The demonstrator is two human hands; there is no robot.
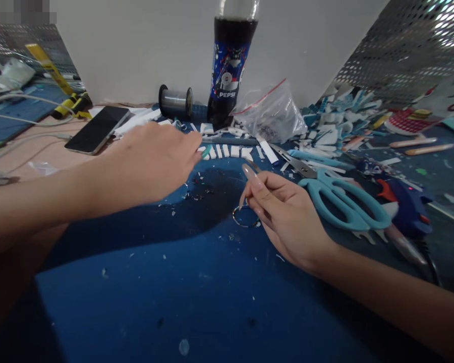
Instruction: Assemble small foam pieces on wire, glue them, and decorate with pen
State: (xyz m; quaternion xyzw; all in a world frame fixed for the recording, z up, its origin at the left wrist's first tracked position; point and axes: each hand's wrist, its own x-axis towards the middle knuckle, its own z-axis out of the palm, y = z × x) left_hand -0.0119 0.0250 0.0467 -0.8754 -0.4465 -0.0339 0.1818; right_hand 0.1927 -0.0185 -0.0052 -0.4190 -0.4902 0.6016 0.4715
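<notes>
1. Right hand (287,217), four o'clock, holds a thin loop (245,226) over the blue bench (144,297);
2. Left hand (155,156), nine o'clock, near a phone (97,130);
3. Pepsi bottle (230,70), twelve o'clock; light-blue scissors (335,189), three o'clock.

Holds the left hand (155,159) with its back upward, fingers (195,145) bent. Curls the right hand (291,219) inward, long-nailed thumb (264,191) extended.

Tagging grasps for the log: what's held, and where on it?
Right hand: thin beaded loop, apparently pinched at its upper edge; exact contact hidden. Left hand: cannot tell.
</notes>
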